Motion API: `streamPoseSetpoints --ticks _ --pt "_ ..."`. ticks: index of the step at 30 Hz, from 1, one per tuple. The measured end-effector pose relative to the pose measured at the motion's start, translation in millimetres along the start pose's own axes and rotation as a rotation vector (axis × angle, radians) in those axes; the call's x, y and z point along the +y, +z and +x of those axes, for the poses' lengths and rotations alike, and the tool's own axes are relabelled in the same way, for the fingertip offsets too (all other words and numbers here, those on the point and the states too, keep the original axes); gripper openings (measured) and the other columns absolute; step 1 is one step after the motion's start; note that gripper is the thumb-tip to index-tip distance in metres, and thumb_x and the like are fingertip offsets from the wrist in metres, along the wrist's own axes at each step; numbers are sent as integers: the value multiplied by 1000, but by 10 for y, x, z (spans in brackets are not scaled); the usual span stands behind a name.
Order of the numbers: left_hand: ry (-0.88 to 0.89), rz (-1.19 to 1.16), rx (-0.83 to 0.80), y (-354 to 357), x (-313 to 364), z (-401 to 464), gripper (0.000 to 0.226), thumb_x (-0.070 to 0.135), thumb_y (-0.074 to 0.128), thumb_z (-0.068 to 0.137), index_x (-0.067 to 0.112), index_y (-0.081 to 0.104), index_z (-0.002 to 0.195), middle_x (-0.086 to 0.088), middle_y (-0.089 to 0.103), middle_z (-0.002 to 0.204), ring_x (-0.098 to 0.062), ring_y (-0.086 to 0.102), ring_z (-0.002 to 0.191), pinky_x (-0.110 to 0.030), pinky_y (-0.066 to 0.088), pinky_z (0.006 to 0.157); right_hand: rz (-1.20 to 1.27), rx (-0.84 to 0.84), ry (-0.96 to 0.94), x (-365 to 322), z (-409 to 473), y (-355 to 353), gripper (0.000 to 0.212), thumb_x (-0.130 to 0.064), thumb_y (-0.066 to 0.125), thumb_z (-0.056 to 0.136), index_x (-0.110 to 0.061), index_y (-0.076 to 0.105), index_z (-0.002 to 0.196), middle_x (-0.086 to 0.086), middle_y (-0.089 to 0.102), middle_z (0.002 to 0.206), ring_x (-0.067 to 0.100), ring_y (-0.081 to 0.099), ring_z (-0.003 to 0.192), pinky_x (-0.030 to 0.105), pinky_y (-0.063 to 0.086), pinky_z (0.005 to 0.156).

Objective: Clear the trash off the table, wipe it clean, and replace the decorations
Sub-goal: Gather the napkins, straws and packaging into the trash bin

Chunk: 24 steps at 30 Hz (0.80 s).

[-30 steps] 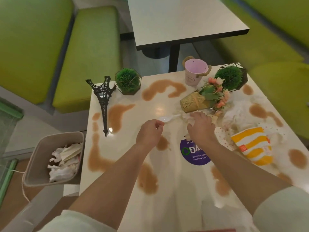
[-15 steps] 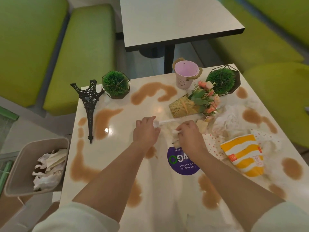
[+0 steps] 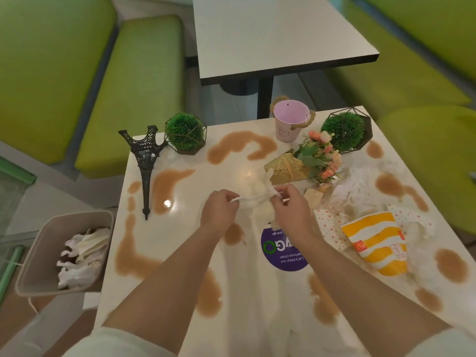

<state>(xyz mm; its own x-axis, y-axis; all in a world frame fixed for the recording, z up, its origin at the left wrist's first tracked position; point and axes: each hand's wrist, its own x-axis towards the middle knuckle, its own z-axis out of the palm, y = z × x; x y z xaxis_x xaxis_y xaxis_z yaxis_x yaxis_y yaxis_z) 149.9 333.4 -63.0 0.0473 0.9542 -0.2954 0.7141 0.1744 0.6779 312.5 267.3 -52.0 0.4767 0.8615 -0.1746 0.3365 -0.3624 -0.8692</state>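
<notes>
I see brown spills blotching the white tabletop (image 3: 185,243). Above its middle my left hand (image 3: 219,211) and right hand (image 3: 289,211) each pinch the same crumpled white wrapper (image 3: 257,191). A striped yellow carton (image 3: 377,243) lies at three o'clock, a trash bin (image 3: 33,258) at nine. Green benches (image 3: 131,81) flank a second table (image 3: 273,34) at twelve.

Glossy smooth table (image 3: 180,253), crumpled paper wrapper (image 3: 377,243)
</notes>
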Motion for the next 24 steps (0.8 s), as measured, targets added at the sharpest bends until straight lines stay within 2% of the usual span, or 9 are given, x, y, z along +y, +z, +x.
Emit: streamPoseSetpoints --ticks 2,5,8,12,14,16,19,22,24 --pt "-50 -184 16 -157 -56 -38 15 25 57 90 29 67 101 8 65 98 -13 61 87 -28 50 75 63 5 18 -111 -79 57 13 -25 56 96 -25 56 109 -14 58 92 11 59 74 33 52 61" --pt "-95 -411 88 -403 -183 -43 7 25 57 92 28 64 93 2 69 95 -19 65 90 -36 55 84 109 -19 7 -270 -187 204 15 -27 56 97 -22 52 110 -14 56 92 3 56 77 27 48 62" --pt "-156 -656 150 -633 -304 -69 7 21 59 94 16 61 90 -2 66 89 -21 65 89 -35 56 84 166 -40 6 -409 -270 407 8 -26 56 96 -24 55 104 -9 58 93 10 60 79 42 56 72" --pt "-203 -872 232 -1005 -501 -176 12 16 57 95 11 60 84 -6 60 85 -15 64 80 -30 56 83 195 -94 -5 -605 -437 739 14 -16 59 94 -28 66 92 1 64 100 12 61 77 13 48 57" --pt "-252 -940 270 -1195 -637 -223 14 14 52 96 13 60 85 -8 60 85 -18 64 78 -35 54 84 178 -131 -19 -707 -533 902 26 -12 55 93 -33 69 89 1 65 105 14 62 88 11 43 62" --pt "-271 -964 300 -1407 -816 -284 12 12 48 97 15 59 93 -6 60 86 -19 64 78 -39 54 85 162 -177 -6 -846 -664 1107 30 -11 51 92 -35 70 89 1 64 110 15 61 96 18 43 69" --pt "-281 -897 325 -1681 -1143 -404 17 15 43 100 20 58 92 -5 60 89 -20 63 77 -39 56 77 147 -227 23 -1044 -852 1392 25 -17 50 93 -26 73 95 0 63 111 9 58 91 14 40 64" --pt "-268 -742 353 -1965 -1545 -510 18 26 45 99 26 62 98 -3 65 92 -20 65 73 -43 57 75 177 -250 33 -1235 -1067 1711 22 -33 62 92 -14 73 90 -4 63 97 6 58 84 11 39 61" --pt "-303 -639 360 -2135 -1795 -542 18 30 46 98 27 63 104 -2 67 87 -18 63 69 -43 56 73 151 -257 22 -1292 -1192 1937 16 -32 72 85 -16 72 90 -1 58 104 9 58 88 13 40 65"
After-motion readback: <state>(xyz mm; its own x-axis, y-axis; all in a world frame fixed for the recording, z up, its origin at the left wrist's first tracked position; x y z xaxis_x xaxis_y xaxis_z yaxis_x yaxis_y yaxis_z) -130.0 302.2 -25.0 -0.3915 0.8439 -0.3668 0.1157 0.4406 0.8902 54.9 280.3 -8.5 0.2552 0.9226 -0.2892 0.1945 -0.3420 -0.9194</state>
